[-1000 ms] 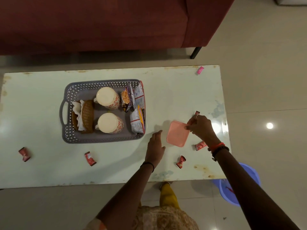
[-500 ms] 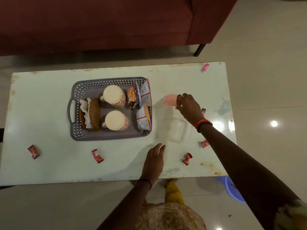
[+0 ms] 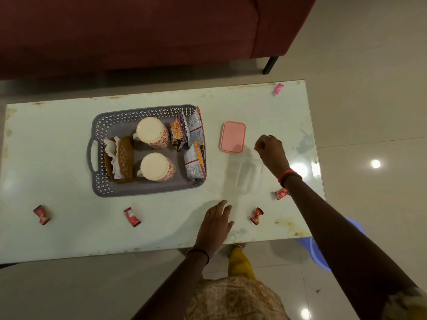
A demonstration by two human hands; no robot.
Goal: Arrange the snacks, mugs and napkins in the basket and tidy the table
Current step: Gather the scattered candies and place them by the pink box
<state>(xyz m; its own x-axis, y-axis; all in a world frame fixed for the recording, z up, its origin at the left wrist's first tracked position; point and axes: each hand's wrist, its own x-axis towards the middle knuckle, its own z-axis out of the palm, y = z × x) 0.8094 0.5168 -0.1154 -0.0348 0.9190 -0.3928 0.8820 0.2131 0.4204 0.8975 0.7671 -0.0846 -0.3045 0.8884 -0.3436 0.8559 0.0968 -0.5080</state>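
my left hand (image 3: pixel 216 224) lies flat on the worktop (image 3: pixel 69 227) near its front edge, fingers (image 3: pixel 223 205) spread loosely and holding nothing. my right hand (image 3: pixel 270 150) hangs over the right part of the worktop, its fingers curled in toward the palm; i cannot tell whether they pinch something small.

just to the left of my right fingers lies a pink lid (image 3: pixel 232 137), flat on the worktop. just below them, toward me, stands a clear plastic box (image 3: pixel 247 175), open on top. further left, beyond the lid, is the grey basket (image 3: pixel 101 125). in it are two mugs (image 3: pixel 152 132) turned upside down, snack packets (image 3: pixel 191 146) along its right wall, and a woven holder with white napkins (image 3: pixel 111 151) at its left end.

red sweet wrappers lie loose on the worktop: one (image 3: pixel 256 215) just right of my left fingers, one (image 3: pixel 281 194) by my right wrist, one (image 3: pixel 132 217) well to the left of my left hand, and another (image 3: pixel 42 214) further left still. a pink wrapper (image 3: pixel 278 88) sits at the far right corner, well beyond my right fingers.
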